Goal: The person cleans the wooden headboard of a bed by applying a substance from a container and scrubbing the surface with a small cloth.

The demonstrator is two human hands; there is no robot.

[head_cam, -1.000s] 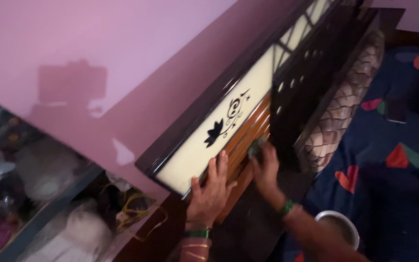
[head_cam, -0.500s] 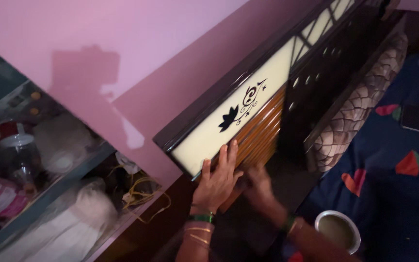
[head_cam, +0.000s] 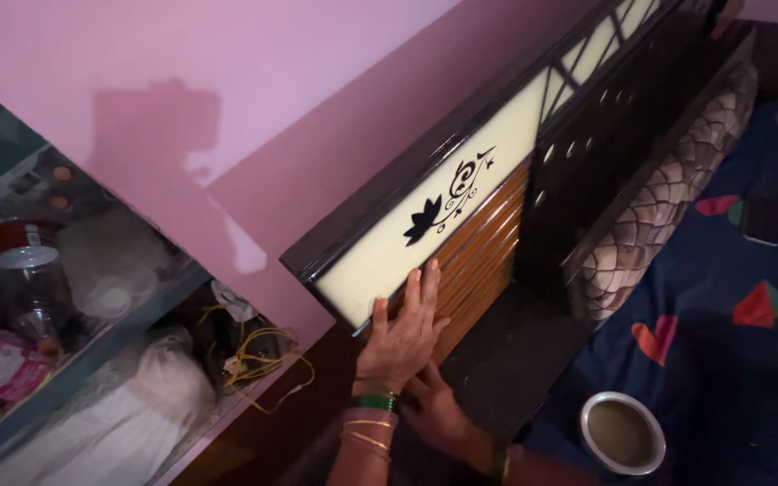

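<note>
Nearby, steel cup [head_cam: 621, 433] holds seemingly brownish liquid.

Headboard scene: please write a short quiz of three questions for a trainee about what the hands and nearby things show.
1. True or false: the left hand lies flat on the headboard, fingers spread.
2. Where is the right hand?
A. On the metal cup
B. Low, beside the left wrist, at the base of the ribbed wooden panel
C. On the shelf
3. Fill in: the metal cup stands on the dark blue ______ with coloured shapes.

Key: 1 true; 2 B; 3 bedsheet.
</note>
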